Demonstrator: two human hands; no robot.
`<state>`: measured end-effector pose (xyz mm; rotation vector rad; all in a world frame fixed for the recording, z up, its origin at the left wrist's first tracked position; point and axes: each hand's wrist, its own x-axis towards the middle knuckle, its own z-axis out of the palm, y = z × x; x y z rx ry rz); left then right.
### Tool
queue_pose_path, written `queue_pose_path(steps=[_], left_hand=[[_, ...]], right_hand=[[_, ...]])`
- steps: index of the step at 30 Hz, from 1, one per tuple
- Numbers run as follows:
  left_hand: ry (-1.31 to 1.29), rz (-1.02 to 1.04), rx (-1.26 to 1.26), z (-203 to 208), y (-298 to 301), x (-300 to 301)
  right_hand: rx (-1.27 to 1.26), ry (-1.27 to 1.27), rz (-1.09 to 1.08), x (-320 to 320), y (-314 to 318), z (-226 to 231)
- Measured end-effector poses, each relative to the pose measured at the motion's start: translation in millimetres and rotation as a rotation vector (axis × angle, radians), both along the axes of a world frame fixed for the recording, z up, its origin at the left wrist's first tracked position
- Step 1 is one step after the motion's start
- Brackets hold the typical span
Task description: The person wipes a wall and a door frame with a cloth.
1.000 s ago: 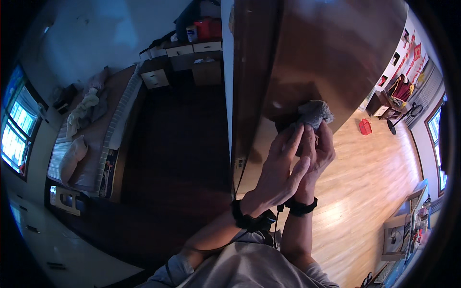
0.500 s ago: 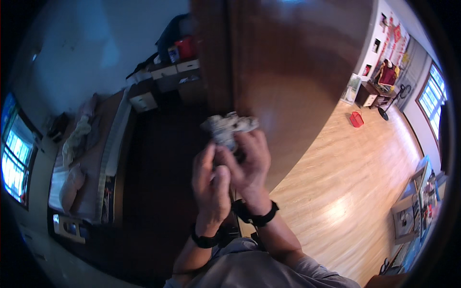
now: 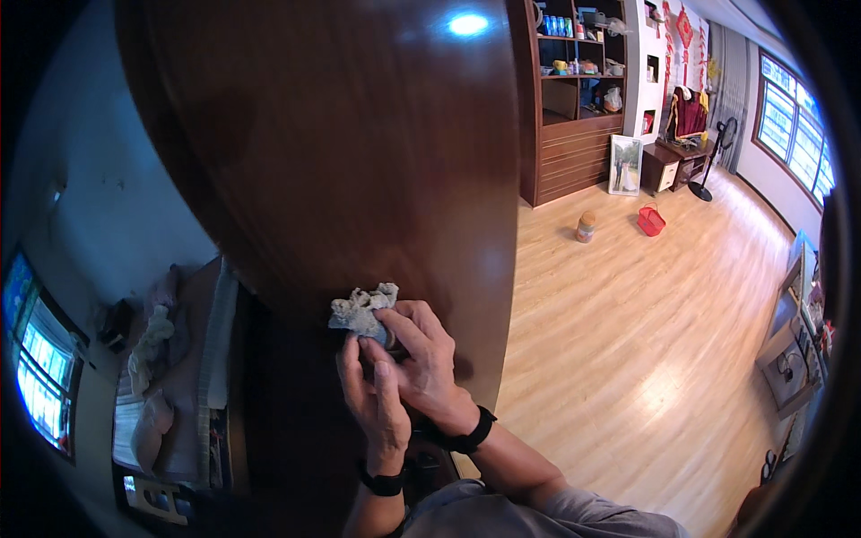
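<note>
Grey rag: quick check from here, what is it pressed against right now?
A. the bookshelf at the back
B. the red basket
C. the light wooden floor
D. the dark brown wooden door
D. Both hands, left hand and right hand, hold the crumpled grey rag against the glossy dark brown door; the red basket sits far off on the floor.
</note>
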<state>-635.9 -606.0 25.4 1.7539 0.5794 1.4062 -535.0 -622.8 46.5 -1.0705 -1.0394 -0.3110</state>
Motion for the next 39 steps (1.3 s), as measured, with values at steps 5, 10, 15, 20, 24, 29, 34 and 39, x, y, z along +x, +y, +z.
queue_pose_path(steps=[5, 10, 15, 20, 24, 29, 34, 39], left_hand=[[0.057, -0.100, 0.071, 11.0, -20.0, 49.5], [0.018, -0.274, 0.080, 11.8, -29.5, 101.3], [0.182, -0.424, 0.154, 28.9, -40.7, 129.8], [0.136, -0.481, 0.251, 40.8, -47.6, 137.9], [0.128, -0.540, 0.167, 45.5, -40.6, 120.5], [0.029, -0.499, 0.114, 44.4, -18.9, 85.7], [-0.011, -0.427, 0.081, 57.0, 4.6, 40.6], [-0.119, -0.293, 0.112, 50.8, 37.1, -10.3]], right_hand=[[0.021, 0.062, -0.042, 48.3, -31.3, 3.2], [0.028, 0.123, -0.102, 94.1, -52.0, 1.5], [0.061, 0.261, -0.192, 122.4, -68.0, 1.5], [0.053, 0.355, -0.227, 126.0, -74.0, 6.1], [0.082, 0.366, -0.246, 110.8, -63.4, 8.8], [0.117, 0.238, -0.216, 71.0, -39.1, 25.0], [0.096, 0.073, -0.230, 38.4, -9.9, 42.4], [0.086, -0.081, -0.210, -10.4, 25.9, 57.2]])
